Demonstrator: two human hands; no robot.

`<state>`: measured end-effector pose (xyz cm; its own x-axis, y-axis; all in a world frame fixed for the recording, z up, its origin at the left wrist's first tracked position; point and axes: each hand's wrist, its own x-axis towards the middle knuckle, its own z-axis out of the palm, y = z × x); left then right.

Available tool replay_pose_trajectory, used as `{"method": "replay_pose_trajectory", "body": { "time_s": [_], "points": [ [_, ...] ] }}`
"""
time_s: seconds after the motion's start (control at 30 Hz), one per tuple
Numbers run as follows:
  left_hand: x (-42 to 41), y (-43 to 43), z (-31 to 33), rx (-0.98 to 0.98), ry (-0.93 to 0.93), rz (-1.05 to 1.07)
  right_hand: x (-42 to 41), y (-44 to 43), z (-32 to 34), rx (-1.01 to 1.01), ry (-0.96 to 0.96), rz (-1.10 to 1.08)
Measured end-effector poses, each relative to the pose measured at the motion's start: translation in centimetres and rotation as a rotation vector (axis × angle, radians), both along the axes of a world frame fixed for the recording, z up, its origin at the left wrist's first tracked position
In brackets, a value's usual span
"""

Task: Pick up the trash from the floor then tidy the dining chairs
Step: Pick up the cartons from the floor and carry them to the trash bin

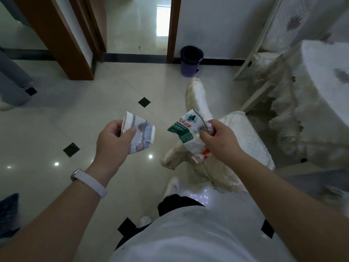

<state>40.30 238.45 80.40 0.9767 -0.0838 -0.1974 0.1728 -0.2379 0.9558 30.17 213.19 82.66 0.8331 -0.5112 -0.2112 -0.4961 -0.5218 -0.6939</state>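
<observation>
Both hands carry trash, held clear of the floor and out in front of the body, probably so each piece can go straight into the bin without regrasping.

Left hand [115, 137]: fingers curled round a crushed paper cup [138, 133], thumb across its printed side. The cup lies sideways in the grip, its white rim facing away from the body. Forearm reaches forward; a pale wristband [88, 183] sits on the wrist.

Right hand [219, 140]: thumb and fingers pinch one edge of a crumpled bottle label [186, 132] (green and white print, some red at the pinch). The rest of the label hangs loose to the left of the fingers, so the hold is light. Forearm reaches forward, roughly level with the left.

The two pieces are near each other, not touching.

A purple bin [190, 61] with a dark liner stands against the far wall, beside the doorway and well apart from the hands. A dining chair [243, 137] with a cream cover sits below the right hand, beside the covered table [324, 72].

Judgement: pickup looks done; disposal not yet; chairs not yet tidied.
</observation>
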Motion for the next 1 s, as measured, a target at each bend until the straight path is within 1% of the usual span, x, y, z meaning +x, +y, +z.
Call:
{"method": "replay_pose_trajectory", "body": {
  "time_s": [0.1, 0.17, 0.27, 0.43, 0.53, 0.63, 0.73, 0.87, 1.0],
  "points": [
    [4.7, -1.5, -0.8, 0.015, 0.016, -0.003, 5.1, -1.1, -0.6, 0.021, -0.029, -0.007],
    [7.7, -2.4, -0.8, 0.06, -0.004, -0.002, 9.3, -1.8, -0.8, 0.045, -0.074, 0.01],
    [11.9, -3.7, 0.1, 0.145, -0.017, -0.001, 15.3, -2.9, -0.7, 0.077, -0.113, 0.044],
    [20.2, -6.1, 2.1, 0.247, -0.029, -0.023, 23.5, -6.4, -1.3, 0.208, -0.12, 0.008],
    [24.0, -8.4, 2.9, 0.234, -0.019, -0.045, 26.9, -8.5, -1.4, 0.223, -0.15, -0.018],
    [27.1, -10.2, 3.3, 0.227, -0.009, -0.123, 29.3, -10.1, -1.5, 0.253, -0.175, -0.061],
    [30.6, -11.3, 3.0, 0.236, -0.014, -0.178, 31.6, -10.6, -1.9, 0.259, -0.158, -0.101],
    [36.1, -11.9, 2.0, 0.175, -0.001, -0.204, 35.3, -10.4, -2.2, 0.272, -0.113, -0.168],
    [42.5, -12.6, 0.8, 0.099, 0.009, -0.245, 39.7, -10.2, -2.1, 0.193, -0.078, -0.221]
  ]
}}
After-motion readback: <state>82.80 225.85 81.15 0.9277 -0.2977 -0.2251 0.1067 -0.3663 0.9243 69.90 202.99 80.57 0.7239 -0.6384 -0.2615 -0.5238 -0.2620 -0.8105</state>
